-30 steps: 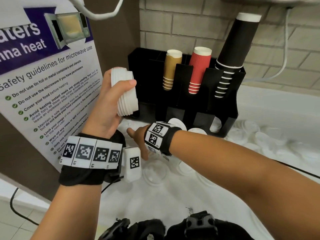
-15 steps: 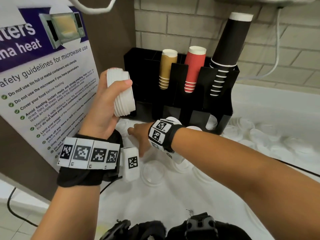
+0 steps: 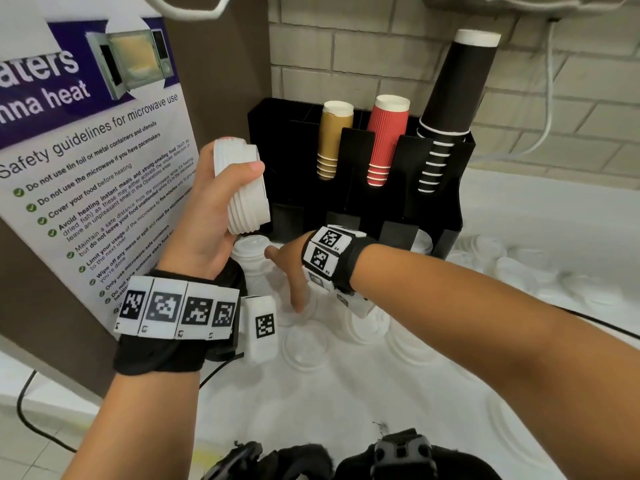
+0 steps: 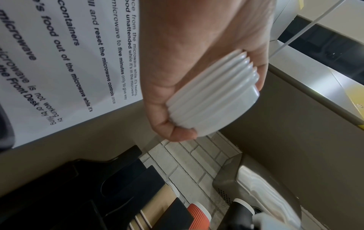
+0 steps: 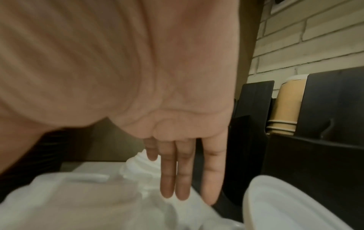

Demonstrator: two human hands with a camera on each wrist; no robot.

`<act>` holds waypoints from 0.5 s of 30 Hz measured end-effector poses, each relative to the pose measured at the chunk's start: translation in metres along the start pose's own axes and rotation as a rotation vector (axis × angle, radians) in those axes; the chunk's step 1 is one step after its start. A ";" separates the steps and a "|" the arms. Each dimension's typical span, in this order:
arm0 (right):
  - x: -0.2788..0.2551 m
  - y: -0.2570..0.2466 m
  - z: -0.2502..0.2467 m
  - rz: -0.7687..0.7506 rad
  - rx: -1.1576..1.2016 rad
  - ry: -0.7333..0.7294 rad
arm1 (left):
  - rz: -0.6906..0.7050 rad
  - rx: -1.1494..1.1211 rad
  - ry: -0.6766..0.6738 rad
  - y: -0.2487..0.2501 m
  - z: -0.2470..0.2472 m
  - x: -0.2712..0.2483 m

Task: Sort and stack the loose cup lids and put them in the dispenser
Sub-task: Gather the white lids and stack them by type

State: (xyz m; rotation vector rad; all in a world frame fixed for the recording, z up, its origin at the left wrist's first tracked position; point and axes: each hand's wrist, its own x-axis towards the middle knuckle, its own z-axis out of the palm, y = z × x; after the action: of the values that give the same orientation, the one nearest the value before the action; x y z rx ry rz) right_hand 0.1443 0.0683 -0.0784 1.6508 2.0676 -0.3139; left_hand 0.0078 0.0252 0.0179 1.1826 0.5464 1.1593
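Resting in the left hand [image 3: 207, 216], the stack of white lids [image 3: 242, 188] is grasped above the white surface [image 3: 311, 410], at nine o'clock from the black dispenser [image 3: 446, 202]. The right hand [image 3: 291, 268], grip released with fingers straight, reaches over loose lids [image 3: 304, 344] below. A brick wall [image 3: 381, 64] stands at twelve o'clock, a microwave poster [image 3: 97, 161] at ten.

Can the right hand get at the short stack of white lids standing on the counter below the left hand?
Probably yes. The right hand is open, fingers straight, right beside that short stack of white lids, nothing between them. The left hand holds its own lid stack above, clear of the way.
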 end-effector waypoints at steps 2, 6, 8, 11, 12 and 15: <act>0.000 -0.003 0.005 0.000 -0.007 0.005 | 0.002 0.009 -0.011 0.001 0.002 -0.001; -0.004 -0.013 0.009 -0.047 -0.042 0.002 | -0.002 0.019 -0.019 0.001 0.002 -0.001; -0.008 -0.014 0.009 -0.033 -0.045 0.009 | -0.004 0.019 -0.015 0.001 0.000 -0.001; -0.013 -0.009 0.016 0.006 -0.046 0.044 | -0.002 0.024 -0.014 0.001 0.001 -0.002; -0.015 -0.007 0.017 0.014 -0.045 0.061 | -0.003 0.026 -0.016 0.001 0.001 -0.002; -0.024 0.007 0.000 0.014 0.017 0.011 | -0.019 0.024 -0.011 0.000 0.000 -0.001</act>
State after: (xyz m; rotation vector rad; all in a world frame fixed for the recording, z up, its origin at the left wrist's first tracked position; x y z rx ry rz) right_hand 0.1549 0.0491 -0.0660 1.6799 2.0653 -0.3188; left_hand 0.0076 0.0237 0.0178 1.2012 0.5628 1.1321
